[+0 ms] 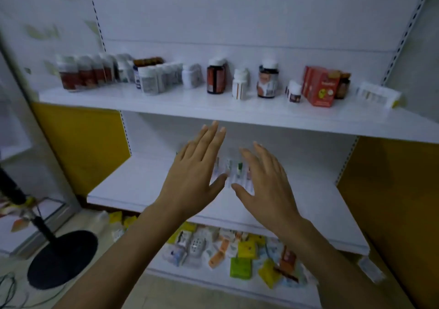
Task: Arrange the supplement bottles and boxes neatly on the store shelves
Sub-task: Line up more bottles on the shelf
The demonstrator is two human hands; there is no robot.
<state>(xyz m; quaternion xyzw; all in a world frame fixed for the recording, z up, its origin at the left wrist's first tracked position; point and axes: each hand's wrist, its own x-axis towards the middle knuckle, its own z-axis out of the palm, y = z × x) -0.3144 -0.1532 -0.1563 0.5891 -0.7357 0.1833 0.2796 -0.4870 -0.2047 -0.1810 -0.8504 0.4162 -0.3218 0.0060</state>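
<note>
Both my hands are raised in front of the middle shelf, fingers straight and holding nothing. My left hand and my right hand partly hide a few small white boxes standing on that shelf. The upper shelf carries supplement bottles: a packed group of bottles at the left, then single bottles spaced out, a dark one, a white one and a labelled one. A red box and a white flat box stand at the right.
The bottom shelf holds a loose heap of coloured boxes and packets, yellow, green and orange. A black stand with a round base and cables sits on the floor at the left. Yellow panels flank the shelf unit.
</note>
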